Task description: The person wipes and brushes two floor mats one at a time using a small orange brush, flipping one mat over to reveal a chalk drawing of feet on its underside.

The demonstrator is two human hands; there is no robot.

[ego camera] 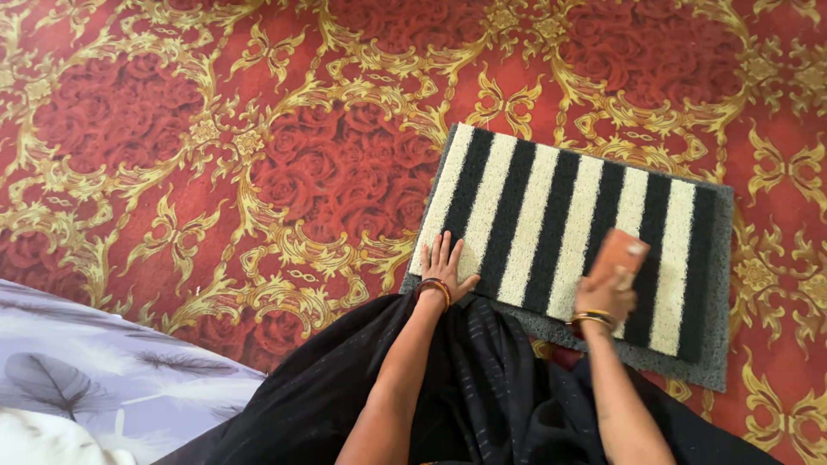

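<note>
While flat on the striped doormat (pixel 568 232), left hand (pixel 445 269) fingers spread — right hand (pixel 605 297) gripping brown brush (pixel 618 255).

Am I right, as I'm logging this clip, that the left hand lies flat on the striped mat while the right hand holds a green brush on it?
Not quite: the brush is reddish-brown, not green, as the head view shows. The rest stands: the left hand lies flat on the striped mat while the right hand holds the brush on it.

One striped doormat (pixel 568 232); one brush (pixel 618 256), seemingly; two hands (pixel 444 269).
</note>
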